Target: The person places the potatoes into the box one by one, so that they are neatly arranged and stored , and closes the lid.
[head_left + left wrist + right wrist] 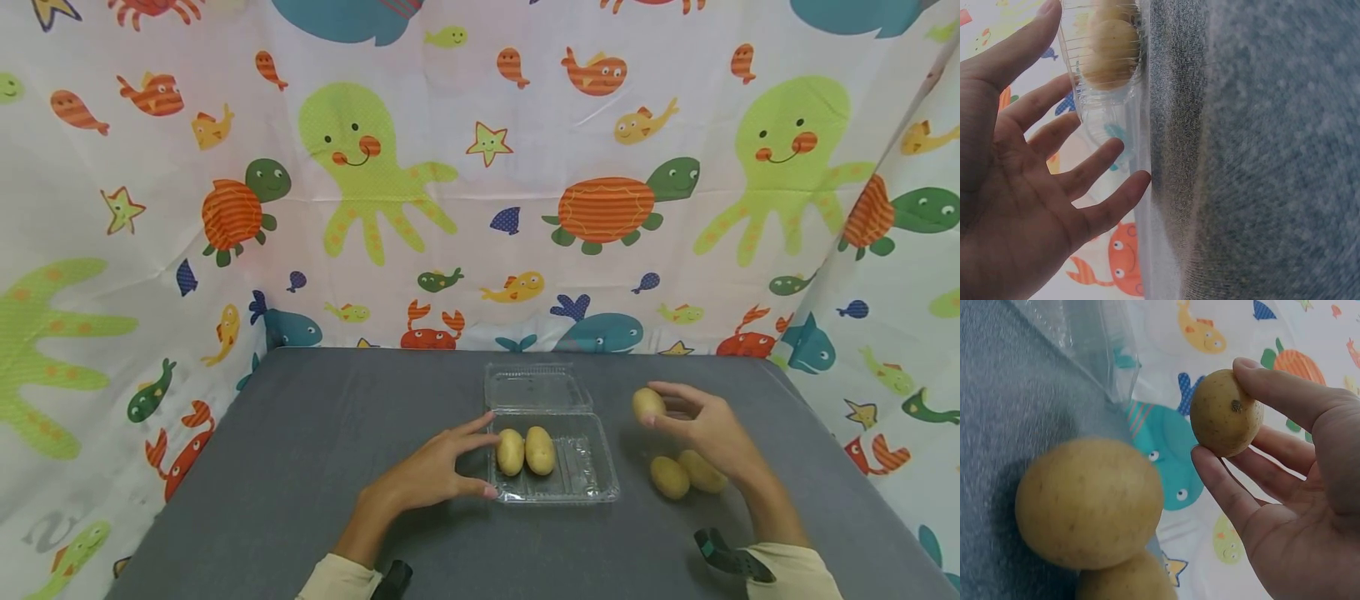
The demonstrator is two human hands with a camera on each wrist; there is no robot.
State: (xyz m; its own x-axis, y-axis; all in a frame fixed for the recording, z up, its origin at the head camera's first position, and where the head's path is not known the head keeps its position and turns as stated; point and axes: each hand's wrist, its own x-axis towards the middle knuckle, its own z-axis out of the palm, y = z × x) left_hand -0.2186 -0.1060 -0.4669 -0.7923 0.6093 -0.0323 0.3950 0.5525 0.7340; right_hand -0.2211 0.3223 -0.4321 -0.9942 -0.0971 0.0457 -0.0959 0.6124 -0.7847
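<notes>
My right hand (701, 429) pinches a potato (1225, 414) between thumb and fingers, raised over the table to the right of a clear plastic clamshell box (588, 475). Below that hand, two more potatoes (670, 477) lie side by side on the table. The box has its lid (536, 388) folded back. Inside its left half, two potatoes (540, 451) stand next to each other. At the box's left side, my left hand (429, 473) has its fingers spread, thumb by the front left corner and fingertips along the left edge.
A grey cloth (315, 433) covers the table. Behind it and along both sides hangs a white curtain (465, 108) printed with sea animals. Dark straps (731, 557) sit at the wrists over light sleeves.
</notes>
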